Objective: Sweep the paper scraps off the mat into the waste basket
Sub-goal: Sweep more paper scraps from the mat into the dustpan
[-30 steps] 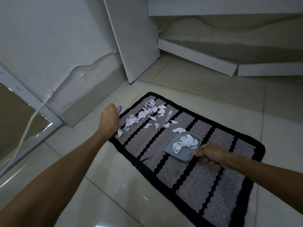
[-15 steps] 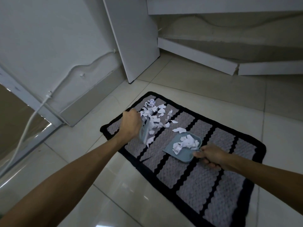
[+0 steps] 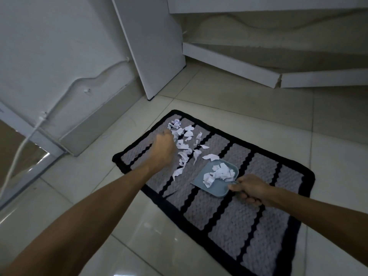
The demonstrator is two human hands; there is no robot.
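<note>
Head view, the only one we've got, looking down at a grey mat (image 3: pixel 249 222) with black stripes on pale floor tiles (image 3: pixel 229 96), and the paper scraps (image 3: pixel 184 146) are strung in a loose trail across its far left end, white, torn, curled at the edges. Left hand (image 3: pixel 162 150) is balled into a fist just beside that trail, blurred, and whatever it grips is hidden behind the knuckles, so I cannot tell what it holds. Right hand (image 3: pixel 252 189) is closed round the handle of a small blue dustpan (image 3: pixel 215 180), lip resting on the mat and facing the scraps, a crumpled heap (image 3: pixel 219 173) already lying inside. These bits look featherweight and soft, likely to flutter or snag on the nubby weave rather than slide, so I'd judge short, low strokes toward the pan lip suit them best, with the pan pressed flat so nothing slips beneath. Take the pan by its handle and keep it level, or that loose pile could spill. No waste basket anywhere in shot; plenty of scraps not yet gathered
</note>
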